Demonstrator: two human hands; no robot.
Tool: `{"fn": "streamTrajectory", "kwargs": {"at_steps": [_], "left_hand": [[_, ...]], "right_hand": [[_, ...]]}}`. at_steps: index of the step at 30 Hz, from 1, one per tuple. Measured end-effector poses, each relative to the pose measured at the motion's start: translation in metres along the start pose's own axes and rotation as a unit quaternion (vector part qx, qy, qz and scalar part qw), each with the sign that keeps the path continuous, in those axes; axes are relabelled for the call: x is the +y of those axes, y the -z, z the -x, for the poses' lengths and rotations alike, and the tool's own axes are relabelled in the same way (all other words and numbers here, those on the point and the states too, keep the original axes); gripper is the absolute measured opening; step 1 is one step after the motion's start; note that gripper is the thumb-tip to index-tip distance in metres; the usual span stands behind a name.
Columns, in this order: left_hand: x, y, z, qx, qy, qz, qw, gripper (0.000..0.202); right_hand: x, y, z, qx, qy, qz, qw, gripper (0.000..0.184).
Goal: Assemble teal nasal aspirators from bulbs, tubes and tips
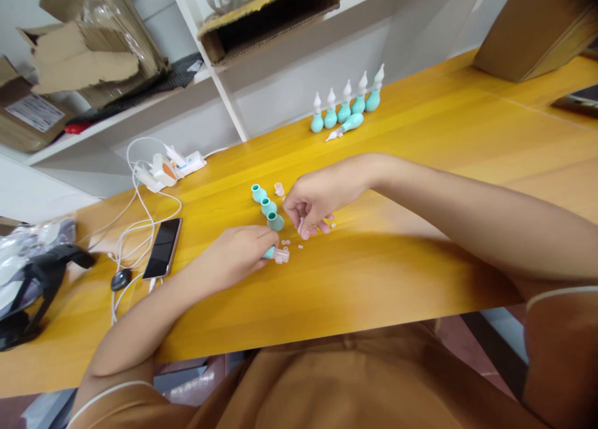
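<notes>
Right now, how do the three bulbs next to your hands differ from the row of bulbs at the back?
The three near bulbs have open mouths and no tips; each bulb in the back row wears a white tip. The near bulbs number three; the back row has five standing. Both sets are teal and upright.

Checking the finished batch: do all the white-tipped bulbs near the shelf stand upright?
No, five bulbs stand in a row, but a sixth lies on its side in front of them.
</notes>
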State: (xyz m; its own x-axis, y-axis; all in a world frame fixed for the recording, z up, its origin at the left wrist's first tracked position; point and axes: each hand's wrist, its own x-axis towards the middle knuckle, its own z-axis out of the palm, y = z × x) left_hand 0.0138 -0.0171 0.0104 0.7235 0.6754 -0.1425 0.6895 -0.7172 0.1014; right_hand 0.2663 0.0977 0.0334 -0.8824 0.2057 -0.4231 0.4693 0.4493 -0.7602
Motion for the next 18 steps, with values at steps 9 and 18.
{"fn": "streamTrajectory", "kwargs": {"at_steps": [9,18], "left_hand": [[0.007,-0.012,-0.004,-0.031,0.03,-0.028,0.999,0.01],[0.002,-0.002,0.002,0.0,0.043,-0.023,0.999,0.019]], "right_hand": [[0.001,0.001,0.001,-0.009,-0.032,0.077,0.996,0.022],[-0.008,0.008,0.016,0.034,-0.029,0.126,0.991,0.018]]}}
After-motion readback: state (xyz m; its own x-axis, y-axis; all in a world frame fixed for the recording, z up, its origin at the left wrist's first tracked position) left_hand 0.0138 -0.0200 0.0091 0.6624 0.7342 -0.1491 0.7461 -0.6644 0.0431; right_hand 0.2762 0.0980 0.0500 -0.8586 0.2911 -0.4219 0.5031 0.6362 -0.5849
